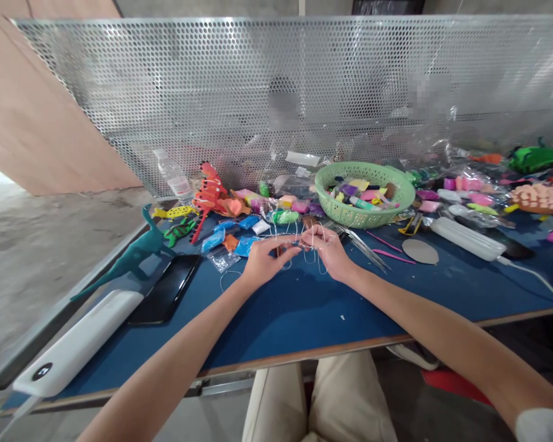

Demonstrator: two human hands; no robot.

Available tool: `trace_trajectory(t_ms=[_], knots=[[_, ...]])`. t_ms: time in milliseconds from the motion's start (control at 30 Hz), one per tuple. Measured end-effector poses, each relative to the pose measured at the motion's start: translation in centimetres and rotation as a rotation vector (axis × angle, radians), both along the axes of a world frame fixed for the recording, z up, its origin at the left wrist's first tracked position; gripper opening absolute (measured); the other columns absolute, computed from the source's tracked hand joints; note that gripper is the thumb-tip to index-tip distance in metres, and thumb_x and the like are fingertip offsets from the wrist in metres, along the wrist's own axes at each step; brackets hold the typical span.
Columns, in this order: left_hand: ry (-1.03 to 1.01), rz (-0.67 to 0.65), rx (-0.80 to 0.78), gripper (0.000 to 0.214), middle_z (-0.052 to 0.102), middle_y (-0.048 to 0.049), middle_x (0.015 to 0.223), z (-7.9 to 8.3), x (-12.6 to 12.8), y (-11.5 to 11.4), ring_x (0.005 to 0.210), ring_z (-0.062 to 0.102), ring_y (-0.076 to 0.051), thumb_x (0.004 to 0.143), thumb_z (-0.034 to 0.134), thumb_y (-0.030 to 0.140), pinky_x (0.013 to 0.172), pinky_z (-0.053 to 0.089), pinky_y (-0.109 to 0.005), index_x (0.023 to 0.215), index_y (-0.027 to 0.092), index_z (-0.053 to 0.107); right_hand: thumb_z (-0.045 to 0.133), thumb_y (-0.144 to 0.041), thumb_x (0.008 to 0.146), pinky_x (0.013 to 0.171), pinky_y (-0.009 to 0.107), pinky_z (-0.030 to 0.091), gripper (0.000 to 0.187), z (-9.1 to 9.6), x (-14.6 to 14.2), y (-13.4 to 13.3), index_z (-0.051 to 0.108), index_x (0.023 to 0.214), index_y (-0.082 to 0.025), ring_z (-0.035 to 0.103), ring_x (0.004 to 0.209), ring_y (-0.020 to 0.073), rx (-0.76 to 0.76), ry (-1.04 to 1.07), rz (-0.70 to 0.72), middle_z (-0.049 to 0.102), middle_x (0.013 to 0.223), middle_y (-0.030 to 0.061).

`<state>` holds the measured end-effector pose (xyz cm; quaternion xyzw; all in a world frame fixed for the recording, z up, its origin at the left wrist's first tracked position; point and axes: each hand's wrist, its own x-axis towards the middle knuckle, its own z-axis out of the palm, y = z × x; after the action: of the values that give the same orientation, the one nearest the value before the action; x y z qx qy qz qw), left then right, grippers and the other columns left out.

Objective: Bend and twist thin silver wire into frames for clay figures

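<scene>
Both my hands meet over the blue table (304, 307), just in front of a heap of clay packets. My left hand (263, 259) is closed in a pinch on thin, pale wire loops (309, 255) and a small dark piece. My right hand (330, 250) is also closed, its fingers pinching the same bundle of wire from the right. The loops hang down between the two hands. What the small dark piece is, I cannot make out.
A green basket (364, 216) of clay packets stands behind my hands. Clay dinosaurs (136, 252), a red figure (208, 193), a water bottle (174, 177), a black phone (166, 288) and a white power bank (76, 344) lie left. A perforated metal screen (276, 92) backs the table.
</scene>
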<state>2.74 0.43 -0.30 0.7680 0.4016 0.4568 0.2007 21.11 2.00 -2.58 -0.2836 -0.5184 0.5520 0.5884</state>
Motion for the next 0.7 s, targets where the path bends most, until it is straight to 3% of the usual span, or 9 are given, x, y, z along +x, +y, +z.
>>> trace_trajectory(t_ms=[100, 200, 267, 467, 700], knots=[[-0.019, 0.009, 0.037, 0.024, 0.079, -0.0058, 0.090, -0.4, 0.6, -0.5, 0.061, 0.063, -0.016, 0.084, 0.075, 0.042, 0.066, 0.050, -0.029, 0.102, 0.027, 0.081, 0.076, -0.038, 0.078, 0.070, 0.029, 0.047, 0.021, 0.1, -0.1, -0.3, 0.064, 0.074, -0.021, 0.057, 0.069, 0.0148, 0.024, -0.036, -0.027, 0.064, 0.075, -0.0009], [0.078, -0.004, 0.094, 0.016, 0.080, -0.0062, 0.096, -0.6, 0.5, -0.6, 0.078, 0.072, -0.021, 0.086, 0.073, 0.039, 0.078, 0.053, -0.033, 0.096, 0.029, 0.082, 0.077, -0.041, 0.078, 0.070, 0.029, 0.048, 0.023, 0.3, -0.1, -0.5, 0.065, 0.076, -0.021, 0.056, 0.071, 0.0149, 0.030, -0.070, -0.040, 0.065, 0.078, -0.0002], [0.127, 0.021, 0.115, 0.014, 0.080, -0.0061, 0.096, -0.7, 0.3, -0.6, 0.079, 0.072, -0.022, 0.086, 0.073, 0.038, 0.081, 0.052, -0.033, 0.094, 0.029, 0.081, 0.076, -0.042, 0.080, 0.070, 0.029, 0.048, 0.023, 0.4, -0.1, -0.6, 0.066, 0.078, -0.021, 0.056, 0.071, 0.0149, 0.035, -0.076, -0.020, 0.066, 0.079, 0.0002], [0.048, 0.096, 0.117, 0.023, 0.078, -0.0066, 0.083, -0.3, 1.1, -1.4, 0.060, 0.064, -0.015, 0.092, 0.064, 0.040, 0.062, 0.047, -0.027, 0.091, 0.022, 0.078, 0.076, -0.041, 0.083, 0.070, 0.029, 0.047, 0.023, 0.2, 0.0, -0.4, 0.065, 0.078, -0.021, 0.057, 0.071, 0.0147, 0.087, -0.058, -0.024, 0.066, 0.078, 0.0000], [-0.271, 0.103, -0.094, 0.033, 0.075, -0.0037, 0.077, 0.1, 2.4, -2.6, 0.048, 0.056, -0.011, 0.094, 0.062, 0.049, 0.049, 0.043, -0.024, 0.084, 0.019, 0.070, 0.071, -0.046, 0.088, 0.077, 0.033, 0.052, 0.025, 0.9, 0.4, -0.6, 0.061, 0.085, -0.023, 0.065, 0.079, 0.0185, 0.320, -0.213, -0.153, 0.068, 0.086, 0.0022]])
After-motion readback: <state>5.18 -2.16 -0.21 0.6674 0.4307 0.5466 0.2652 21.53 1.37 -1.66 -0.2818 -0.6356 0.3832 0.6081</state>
